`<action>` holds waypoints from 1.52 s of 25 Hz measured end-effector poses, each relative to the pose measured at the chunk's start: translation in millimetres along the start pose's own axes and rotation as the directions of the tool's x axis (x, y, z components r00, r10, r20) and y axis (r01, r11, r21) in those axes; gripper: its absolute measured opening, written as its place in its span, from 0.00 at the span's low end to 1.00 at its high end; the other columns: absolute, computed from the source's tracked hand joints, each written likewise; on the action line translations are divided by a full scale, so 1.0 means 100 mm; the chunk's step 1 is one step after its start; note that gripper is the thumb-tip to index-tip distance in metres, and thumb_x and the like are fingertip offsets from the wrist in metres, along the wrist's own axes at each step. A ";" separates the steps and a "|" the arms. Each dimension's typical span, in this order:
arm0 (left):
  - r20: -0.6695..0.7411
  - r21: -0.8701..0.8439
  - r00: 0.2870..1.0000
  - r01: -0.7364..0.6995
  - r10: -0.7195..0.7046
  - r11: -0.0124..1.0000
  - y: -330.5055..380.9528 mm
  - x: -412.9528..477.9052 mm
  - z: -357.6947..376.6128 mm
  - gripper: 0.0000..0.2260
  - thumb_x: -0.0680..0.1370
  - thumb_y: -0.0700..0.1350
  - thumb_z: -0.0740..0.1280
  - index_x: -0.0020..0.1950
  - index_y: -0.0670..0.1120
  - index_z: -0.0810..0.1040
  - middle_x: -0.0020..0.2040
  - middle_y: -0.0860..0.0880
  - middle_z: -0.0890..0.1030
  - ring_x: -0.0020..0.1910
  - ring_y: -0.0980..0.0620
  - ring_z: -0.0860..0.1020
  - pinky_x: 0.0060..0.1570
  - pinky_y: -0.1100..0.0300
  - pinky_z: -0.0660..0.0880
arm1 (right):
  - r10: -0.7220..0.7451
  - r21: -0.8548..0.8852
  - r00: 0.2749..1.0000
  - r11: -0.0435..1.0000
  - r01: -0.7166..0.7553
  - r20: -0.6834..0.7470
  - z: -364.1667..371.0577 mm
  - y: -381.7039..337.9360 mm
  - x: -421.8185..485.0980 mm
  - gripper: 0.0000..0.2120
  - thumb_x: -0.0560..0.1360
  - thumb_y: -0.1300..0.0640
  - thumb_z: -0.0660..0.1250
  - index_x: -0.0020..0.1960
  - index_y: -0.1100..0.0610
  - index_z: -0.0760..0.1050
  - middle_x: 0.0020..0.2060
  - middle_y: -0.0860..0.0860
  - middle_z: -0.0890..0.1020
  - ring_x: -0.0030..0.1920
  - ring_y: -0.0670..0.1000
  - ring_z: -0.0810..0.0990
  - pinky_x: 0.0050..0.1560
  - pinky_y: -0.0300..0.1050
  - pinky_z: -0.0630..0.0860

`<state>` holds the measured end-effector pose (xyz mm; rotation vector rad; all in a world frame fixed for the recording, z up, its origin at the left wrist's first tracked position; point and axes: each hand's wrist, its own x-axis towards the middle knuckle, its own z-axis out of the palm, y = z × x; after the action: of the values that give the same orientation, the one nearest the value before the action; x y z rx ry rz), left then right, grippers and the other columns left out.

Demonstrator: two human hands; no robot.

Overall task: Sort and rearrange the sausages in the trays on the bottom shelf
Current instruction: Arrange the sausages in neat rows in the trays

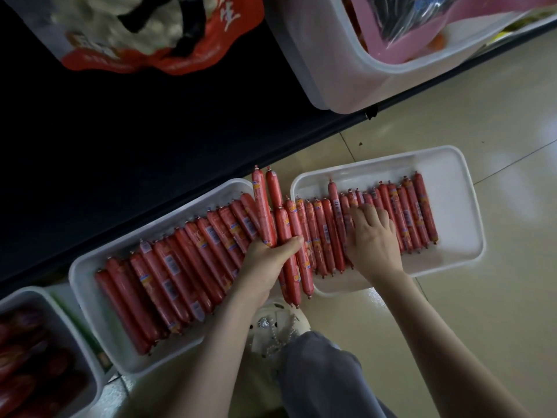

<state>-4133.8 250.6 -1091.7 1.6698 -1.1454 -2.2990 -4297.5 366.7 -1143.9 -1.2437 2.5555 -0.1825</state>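
Two white trays lie side by side on the tiled floor below a dark shelf. The left tray point(90, 300) holds a packed row of red sausages point(168, 273). The right tray point(458, 206) holds another row of red sausages point(413, 212). My left hand point(265, 267) grips a bundle of several sausages point(271, 212) over the gap between the trays. My right hand point(370, 236) rests on the sausages in the right tray, fingers bent over them and fingertips touching their wrappers.
A third white tray point(75, 342) with dark red packs sits at the lower left. Above, a white bin point(346, 70) with pink packaging overhangs the shelf edge, and a red-and-white bag point(144, 31) lies on the dark shelf. My knee and a white shoe point(280, 321) are below the trays.
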 end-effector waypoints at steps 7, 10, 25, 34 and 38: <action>0.042 0.038 0.999 -0.036 0.034 0.999 0.00 0.00 -0.04 0.04 0.75 0.40 0.70 0.46 0.50 0.82 0.42 0.53 0.85 0.46 0.56 0.83 0.48 0.61 0.76 | -0.120 -0.102 0.941 0.982 0.160 0.317 0.13 -0.05 0.16 0.30 0.79 0.43 0.36 0.77 0.55 0.39 0.77 0.50 0.44 0.75 0.47 0.35 0.70 0.44 0.24; 0.055 0.060 0.998 -0.041 0.038 0.997 -0.01 0.01 -0.02 0.03 0.75 0.41 0.71 0.46 0.49 0.82 0.43 0.51 0.85 0.46 0.56 0.83 0.48 0.60 0.77 | -0.128 0.010 0.967 0.992 0.129 0.220 0.06 -0.03 -0.04 0.31 0.78 0.42 0.40 0.77 0.56 0.52 0.77 0.50 0.55 0.76 0.47 0.41 0.73 0.48 0.30; 0.057 0.025 0.998 0.030 -0.031 0.999 -0.01 0.18 0.44 0.02 0.71 0.43 0.74 0.41 0.47 0.82 0.41 0.45 0.85 0.46 0.47 0.84 0.57 0.45 0.77 | 0.369 0.709 0.895 0.560 -0.428 0.249 -0.39 0.18 0.23 0.05 0.79 0.55 0.61 0.54 0.52 0.74 0.38 0.52 0.77 0.37 0.53 0.78 0.41 0.47 0.76; 0.082 0.077 0.996 0.026 -0.032 0.997 -0.08 0.17 0.45 0.03 0.71 0.45 0.74 0.44 0.49 0.82 0.42 0.49 0.86 0.46 0.49 0.84 0.56 0.45 0.78 | 0.270 0.578 0.895 0.688 -0.438 0.356 -0.25 -0.07 -0.02 0.24 0.79 0.50 0.63 0.73 0.53 0.63 0.70 0.53 0.65 0.72 0.54 0.61 0.71 0.51 0.60; 0.203 0.176 0.979 -0.029 -0.007 0.984 -0.09 0.15 0.53 0.19 0.66 0.53 0.72 0.55 0.50 0.81 0.48 0.49 0.85 0.50 0.52 0.83 0.56 0.49 0.78 | -0.054 0.807 0.807 0.117 -0.579 0.588 -0.62 -0.33 -0.09 0.12 0.77 0.55 0.64 0.58 0.58 0.76 0.52 0.53 0.81 0.53 0.49 0.80 0.52 0.40 0.76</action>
<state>-4181.2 277.5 -1101.9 1.5019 -1.4360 -2.4728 -4287.0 352.1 -1075.0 -0.1423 1.4527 -1.0990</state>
